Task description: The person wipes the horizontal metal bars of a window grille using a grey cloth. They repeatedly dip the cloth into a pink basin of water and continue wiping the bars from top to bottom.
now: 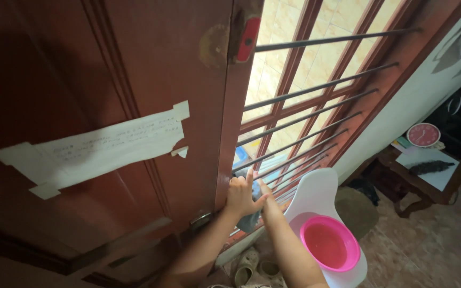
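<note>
The grey-blue cloth is pressed low against the window grille, bunched between both hands right where the dark red door edge meets the horizontal metal bars. The left hand lies flat over the cloth with fingers spread upward against the frame; the right hand closes in from the other side, its fingers curled on the same cloth, so the two hands touch or nearly touch around it. Only a corner of cloth hangs free below the left palm.

The likeliest trouble, as I judge it, is the cloth slipping from this two-handed pinch and dropping onto the sandals on the floor beneath. The bars are close together here, so a finger could also catch between them. Just beside the right forearm, a pink basin holding water sits on a white plastic chair; an elbow swung back could tip it and spill the water over the tiled floor.

Farther off, a paper note is taped to the wooden door, and a low wooden table with a round red clock stands well apart.
</note>
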